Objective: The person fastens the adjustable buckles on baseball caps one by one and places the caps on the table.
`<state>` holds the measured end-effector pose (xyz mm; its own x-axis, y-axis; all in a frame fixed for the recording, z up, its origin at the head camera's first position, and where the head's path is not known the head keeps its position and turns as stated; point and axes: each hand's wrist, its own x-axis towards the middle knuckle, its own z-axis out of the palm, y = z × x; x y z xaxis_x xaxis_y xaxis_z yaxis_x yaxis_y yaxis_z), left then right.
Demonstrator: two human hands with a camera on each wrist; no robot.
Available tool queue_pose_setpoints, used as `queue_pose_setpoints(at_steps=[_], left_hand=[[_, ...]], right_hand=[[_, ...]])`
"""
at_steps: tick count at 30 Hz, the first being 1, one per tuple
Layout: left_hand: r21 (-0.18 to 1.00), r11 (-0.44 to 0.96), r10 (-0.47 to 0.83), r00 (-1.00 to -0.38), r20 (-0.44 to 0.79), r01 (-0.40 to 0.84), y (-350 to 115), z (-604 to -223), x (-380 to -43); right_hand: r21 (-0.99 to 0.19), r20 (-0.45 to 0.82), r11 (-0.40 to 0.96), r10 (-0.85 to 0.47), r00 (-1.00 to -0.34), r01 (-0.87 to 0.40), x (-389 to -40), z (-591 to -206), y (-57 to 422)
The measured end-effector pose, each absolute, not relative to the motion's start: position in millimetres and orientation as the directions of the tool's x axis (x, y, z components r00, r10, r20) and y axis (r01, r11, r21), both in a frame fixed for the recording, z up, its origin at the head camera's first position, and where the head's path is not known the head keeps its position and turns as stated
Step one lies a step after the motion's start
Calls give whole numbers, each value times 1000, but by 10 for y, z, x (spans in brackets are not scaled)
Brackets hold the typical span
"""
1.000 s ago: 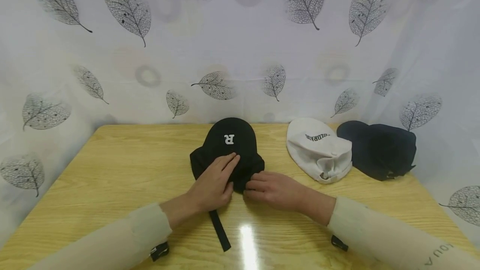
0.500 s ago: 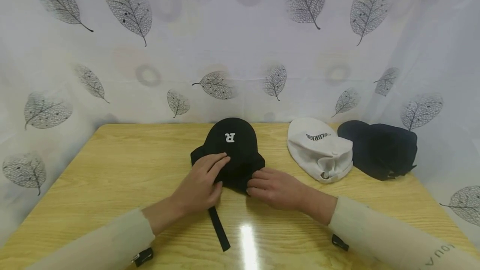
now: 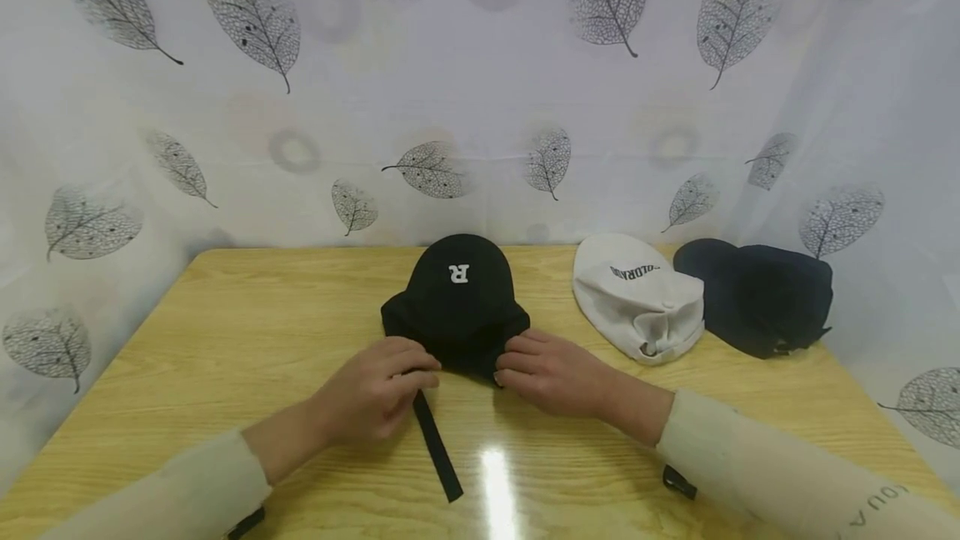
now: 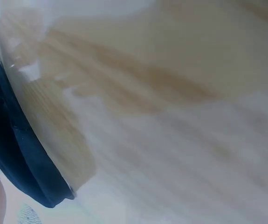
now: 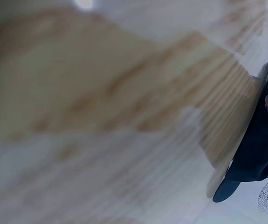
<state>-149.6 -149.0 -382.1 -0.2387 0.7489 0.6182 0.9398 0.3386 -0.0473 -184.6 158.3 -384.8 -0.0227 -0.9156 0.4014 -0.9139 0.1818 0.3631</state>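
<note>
A black baseball cap (image 3: pixel 465 298) with a white letter R lies at the middle of the table, its brim toward the back. From its near side a long black strap (image 3: pixel 438 448) runs out over the wood. My left hand (image 3: pixel 371 390) pinches the cap's near left edge by the strap, thumb and fingers close together. At the near right edge, my right hand (image 3: pixel 551 373) grips the rim with curled fingers. Both wrist views catch only a side of the black cap (image 4: pixel 24 149), with a few fingertips at the border of the picture.
To the right lies a white cap (image 3: pixel 633 298) with dark lettering, and a dark navy cap (image 3: pixel 780 298) touches it on its far right side. Behind the wooden table (image 3: pixel 262 307) hangs a pale curtain (image 3: pixel 480 90) printed with leaves.
My left hand has slid off the crown, down and left to the near edge by the strap. The right hand keeps its grip on the rim, and the cap stays in place.
</note>
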Motion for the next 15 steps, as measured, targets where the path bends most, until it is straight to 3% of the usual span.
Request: queue_pose_setpoints(at_steps=[6, 15], left_hand=[[47, 248, 808, -233, 541, 968, -1511, -3848, -1476], [97, 110, 885, -141, 443, 989, -1494, -3870, -1456]], right_hand=[[360, 411, 178, -911, -16, -916, -1849, -3857, 1584], [349, 422, 188, -906, -25, -918, -1853, -3865, 1584]])
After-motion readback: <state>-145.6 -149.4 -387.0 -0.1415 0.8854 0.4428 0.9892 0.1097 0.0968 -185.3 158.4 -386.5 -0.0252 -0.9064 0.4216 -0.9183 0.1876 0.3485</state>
